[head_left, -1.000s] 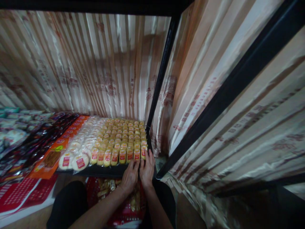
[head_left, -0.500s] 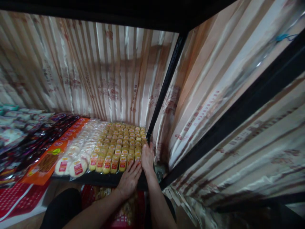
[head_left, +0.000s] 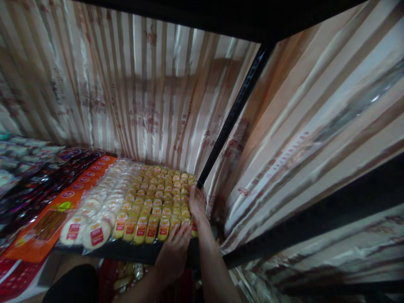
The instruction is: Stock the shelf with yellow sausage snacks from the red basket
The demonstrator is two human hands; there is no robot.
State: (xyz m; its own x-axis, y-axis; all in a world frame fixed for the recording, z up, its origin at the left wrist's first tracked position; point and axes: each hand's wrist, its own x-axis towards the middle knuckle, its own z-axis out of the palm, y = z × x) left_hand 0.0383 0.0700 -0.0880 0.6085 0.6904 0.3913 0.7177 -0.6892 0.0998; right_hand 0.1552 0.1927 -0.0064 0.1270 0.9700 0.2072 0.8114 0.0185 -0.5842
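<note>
Rows of small yellow wrapped cakes (head_left: 154, 202) with red labels stand packed on a dark shelf (head_left: 135, 250). My left hand (head_left: 174, 246) lies with outstretched fingers against the front of the rightmost cakes. Along the right side of the block, by the shelf post, my right hand (head_left: 197, 204) rests with its fingers extended, partly hiding the end row. Neither hand grips a cake that I can see. Left of the yellow cakes are rows of round white wrapped cakes (head_left: 96, 233).
An orange snack packet (head_left: 34, 244) and dark packets (head_left: 22, 189) lie farther left. A black post (head_left: 233, 113) rises at the shelf corner, with striped curtains (head_left: 151, 84) behind and to the right. Red baskets (head_left: 19, 280) stand below the shelf edge.
The camera view has shifted and tilted a little. My left hand sits slightly lower in the picture, and both hands stay against the right end of the yellow cakes.
</note>
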